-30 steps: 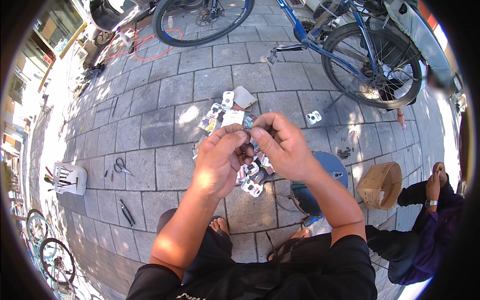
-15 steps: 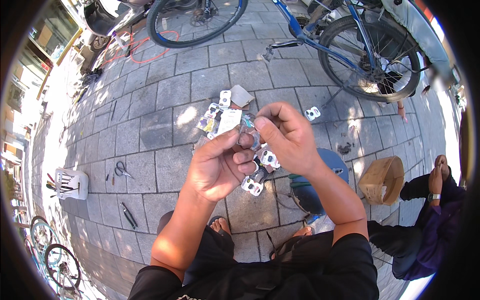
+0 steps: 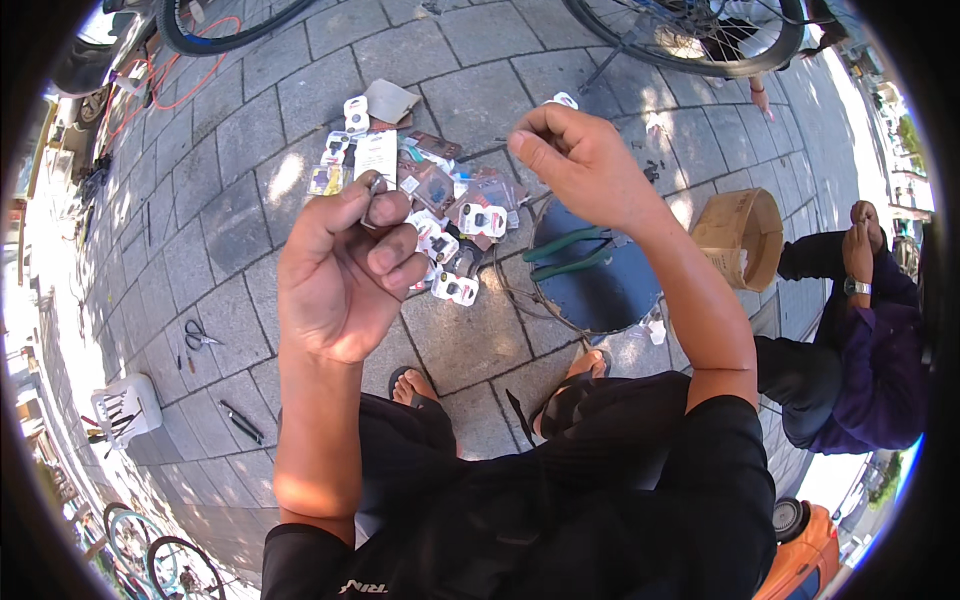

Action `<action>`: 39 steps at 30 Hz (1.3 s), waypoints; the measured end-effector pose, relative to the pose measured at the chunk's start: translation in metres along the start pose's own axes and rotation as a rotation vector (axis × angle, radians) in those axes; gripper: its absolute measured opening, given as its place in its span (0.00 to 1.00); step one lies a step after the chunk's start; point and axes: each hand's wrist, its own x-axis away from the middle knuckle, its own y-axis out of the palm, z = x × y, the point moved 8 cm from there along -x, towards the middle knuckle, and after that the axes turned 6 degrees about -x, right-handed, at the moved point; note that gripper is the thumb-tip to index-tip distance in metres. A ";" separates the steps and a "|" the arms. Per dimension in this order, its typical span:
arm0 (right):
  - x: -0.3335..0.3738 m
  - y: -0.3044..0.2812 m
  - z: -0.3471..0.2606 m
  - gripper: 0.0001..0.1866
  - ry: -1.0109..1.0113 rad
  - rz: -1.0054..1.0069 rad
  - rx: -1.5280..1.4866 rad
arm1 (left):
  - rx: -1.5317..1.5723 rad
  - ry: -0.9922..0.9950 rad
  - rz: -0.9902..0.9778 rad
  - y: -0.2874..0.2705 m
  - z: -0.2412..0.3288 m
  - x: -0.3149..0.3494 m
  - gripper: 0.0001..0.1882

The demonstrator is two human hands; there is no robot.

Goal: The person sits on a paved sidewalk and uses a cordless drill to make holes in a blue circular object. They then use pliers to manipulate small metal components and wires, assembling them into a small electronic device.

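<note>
Head view: holding small greyish metallic piece (image 3: 374, 186) clamped between thumb and forefinger of left hand (image 3: 345, 265), before flat white-card packets (image 3: 482, 221); right hand (image 3: 590, 168) curled, cannot tell if clamped on anything.

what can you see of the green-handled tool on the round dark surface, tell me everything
The green-handled tool looks like pliers or cutters: two long green handles, perhaps plastic-coated, meeting toward a grey, metal-looking head. It lies on the round dark surface, handles spread and pointing to the picture's left. The head end shows right beside the right forearm; its jaws cannot be made out. Only that surface visibly touches it.
</note>
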 end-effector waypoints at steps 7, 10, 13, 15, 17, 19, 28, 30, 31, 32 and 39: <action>0.112 -0.092 0.124 0.13 0.349 0.274 0.270 | -0.379 -0.154 0.085 0.002 -0.052 -0.041 0.10; 0.134 -0.111 0.124 0.14 0.359 0.407 0.210 | -0.632 -0.236 0.043 0.001 -0.080 -0.056 0.13; 0.160 -0.130 0.131 0.14 0.405 0.494 0.216 | -0.850 -0.312 -0.116 0.003 -0.110 -0.069 0.13; 0.183 -0.144 0.139 0.14 0.530 0.570 0.254 | -0.929 -0.350 -0.149 -0.003 -0.124 -0.077 0.14; 0.229 -0.167 0.165 0.13 0.456 0.760 0.241 | -1.001 -0.380 -0.177 -0.005 -0.139 -0.086 0.14; 0.279 -0.181 0.211 0.12 0.498 0.948 0.148 | -0.992 -0.414 -0.197 -0.009 -0.148 -0.094 0.15; 0.398 -0.083 0.339 0.18 1.066 0.488 0.424 | -0.939 -0.477 -0.175 -0.011 -0.165 -0.128 0.15; 0.402 -0.066 0.356 0.18 1.094 0.422 0.445 | -0.891 -0.481 -0.167 -0.014 -0.166 -0.132 0.19; 0.407 -0.062 0.360 0.18 1.120 0.398 0.462 | -0.879 -0.492 -0.162 -0.015 -0.169 -0.133 0.19; 0.409 -0.059 0.365 0.18 1.135 0.370 0.460 | -0.867 -0.504 -0.157 -0.015 -0.170 -0.134 0.19; 0.431 -0.042 0.379 0.22 1.181 0.265 0.497 | -0.885 -0.507 -0.187 -0.021 -0.173 -0.140 0.20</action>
